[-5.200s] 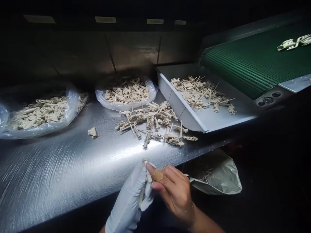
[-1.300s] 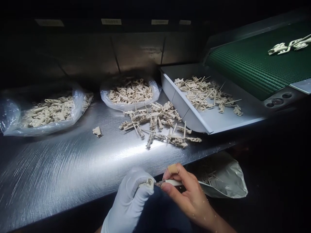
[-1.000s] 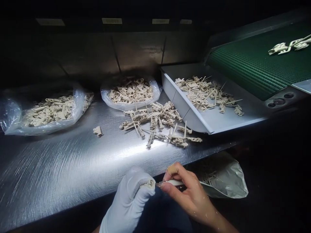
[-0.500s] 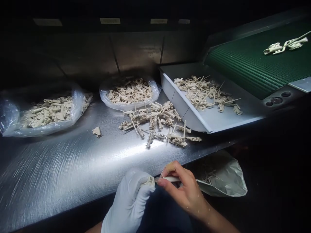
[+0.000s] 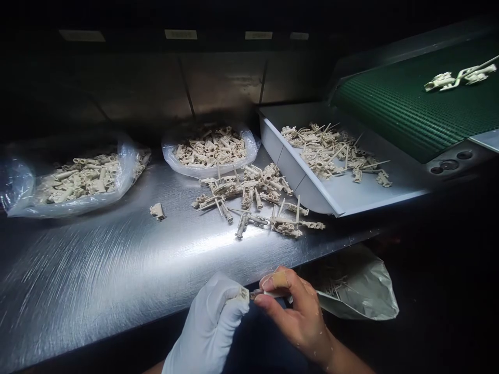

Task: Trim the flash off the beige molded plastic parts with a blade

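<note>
In a white glove, my left hand (image 5: 210,319) is closed around a small beige moulded plastic part (image 5: 244,295), with one end sticking out between thumb and forefinger. My bare right hand (image 5: 300,309), a tan plaster on one finger, pinches a small trimming knife (image 5: 255,294). Its short tip meets or nearly meets the part's exposed end; the pale handle is mostly hidden by my fingers. Beyond my hands, beige plastic parts still on their sprues (image 5: 286,225) lie heaped on the metal table (image 5: 128,270). A single loose part (image 5: 157,211) rests farther left.
Two clear plastic bags (image 5: 83,208) (image 5: 195,171) hold many beige parts. A grey tray (image 5: 300,174) with sprued parts stands below a green conveyor belt (image 5: 393,104), which carries another sprued piece (image 5: 460,76). Under the table's front edge hangs an open bag (image 5: 374,291) containing thin sprue scraps.
The knife and my right hand have shifted slightly down and right from the part. My left hand keeps its grip. The whole view has moved a little.
</note>
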The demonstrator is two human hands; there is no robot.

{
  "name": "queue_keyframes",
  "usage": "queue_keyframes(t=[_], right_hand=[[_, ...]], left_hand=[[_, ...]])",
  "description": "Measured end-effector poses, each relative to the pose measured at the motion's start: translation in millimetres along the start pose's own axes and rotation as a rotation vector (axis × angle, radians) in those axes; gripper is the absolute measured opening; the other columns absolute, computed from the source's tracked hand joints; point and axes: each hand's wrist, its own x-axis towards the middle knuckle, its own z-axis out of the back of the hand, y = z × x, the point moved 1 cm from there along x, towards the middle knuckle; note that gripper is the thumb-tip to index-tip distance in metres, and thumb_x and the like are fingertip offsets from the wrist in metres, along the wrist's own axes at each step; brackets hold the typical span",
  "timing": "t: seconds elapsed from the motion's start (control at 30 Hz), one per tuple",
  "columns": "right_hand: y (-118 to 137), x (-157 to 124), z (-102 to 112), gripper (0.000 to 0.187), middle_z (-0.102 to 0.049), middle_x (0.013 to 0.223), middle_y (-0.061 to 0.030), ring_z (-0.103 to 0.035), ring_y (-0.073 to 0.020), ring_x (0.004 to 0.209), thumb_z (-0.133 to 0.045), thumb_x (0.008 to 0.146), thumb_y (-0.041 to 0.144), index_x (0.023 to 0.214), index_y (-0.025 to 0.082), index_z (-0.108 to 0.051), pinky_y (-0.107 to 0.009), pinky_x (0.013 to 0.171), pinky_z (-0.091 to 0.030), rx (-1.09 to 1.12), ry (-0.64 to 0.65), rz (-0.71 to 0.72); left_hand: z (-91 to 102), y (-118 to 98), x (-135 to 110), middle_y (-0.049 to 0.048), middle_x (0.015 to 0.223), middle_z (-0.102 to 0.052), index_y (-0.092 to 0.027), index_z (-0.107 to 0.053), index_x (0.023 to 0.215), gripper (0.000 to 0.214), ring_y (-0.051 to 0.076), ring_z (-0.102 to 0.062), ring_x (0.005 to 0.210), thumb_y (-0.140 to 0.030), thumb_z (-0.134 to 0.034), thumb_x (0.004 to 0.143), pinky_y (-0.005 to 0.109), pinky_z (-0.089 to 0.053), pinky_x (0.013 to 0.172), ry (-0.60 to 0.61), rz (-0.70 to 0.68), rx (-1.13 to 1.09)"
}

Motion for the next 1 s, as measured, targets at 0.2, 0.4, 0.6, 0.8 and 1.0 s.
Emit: queue_keyframes(t=[0.2,0.4,0.6,0.8,1.0], right_hand=[[6.2,6.3,5.4,0.018,-0.067,0.081,0.0010,-0.070,-0.0130,0.073,-0.067,0.101,0.038,0.093,0.022,-0.063,-0.019,0.070,-0.058,0.026,0.117,-0.135],[5.5,7.7,5.8,0.019,-0.067,0.082,0.0015,-0.069,-0.0127,0.073,-0.067,0.101,0.039,0.093,0.022,-0.062,-0.018,0.070,-0.058,0.035,0.108,-0.139],[8.0,6.3,8.3,0.012,-0.067,0.083,0.0023,-0.070,-0.0135,0.073,-0.069,0.101,0.033,0.096,0.024,-0.062,-0.020,0.068,-0.058,-0.068,0.077,-0.072],[10.0,5.3,10.4,0.013,-0.067,0.082,0.0024,-0.070,-0.0133,0.071,-0.067,0.102,0.034,0.096,0.023,-0.062,-0.020,0.067,-0.059,-0.090,0.070,-0.068],[12.7,6.8,11.1,0.015,-0.068,0.081,0.0023,-0.069,-0.0129,0.071,-0.067,0.102,0.035,0.095,0.023,-0.061,-0.020,0.065,-0.057,-0.145,0.063,-0.031]], left_hand=[[-0.4,5.7,-3.1,-0.0007,0.079,-0.064,-0.026,-0.064,0.092,0.015,0.016,-0.061,0.071,-0.015,-0.057,0.099,0.024,-0.049,0.069,-0.046,-0.237,0.151],[-5.7,11.3,-4.8,-0.0007,0.080,-0.062,-0.024,-0.064,0.090,0.021,0.014,-0.062,0.068,-0.020,-0.049,0.104,0.023,-0.051,0.066,-0.078,-0.163,0.091],[-5.0,11.7,-4.5,-0.0005,0.082,-0.061,-0.024,-0.065,0.091,0.024,0.015,-0.062,0.071,-0.025,-0.047,0.106,0.024,-0.051,0.068,-0.052,-0.142,0.083],[-4.1,13.0,-4.1,-0.0004,0.082,-0.062,-0.024,-0.065,0.093,0.018,0.015,-0.063,0.072,-0.022,-0.051,0.104,0.023,-0.052,0.069,-0.088,-0.159,0.118],[-4.3,10.7,-2.4,-0.0002,0.081,-0.065,-0.026,-0.068,0.097,0.015,0.015,-0.065,0.070,-0.018,-0.056,0.101,0.023,-0.052,0.069,-0.120,-0.232,0.180]])
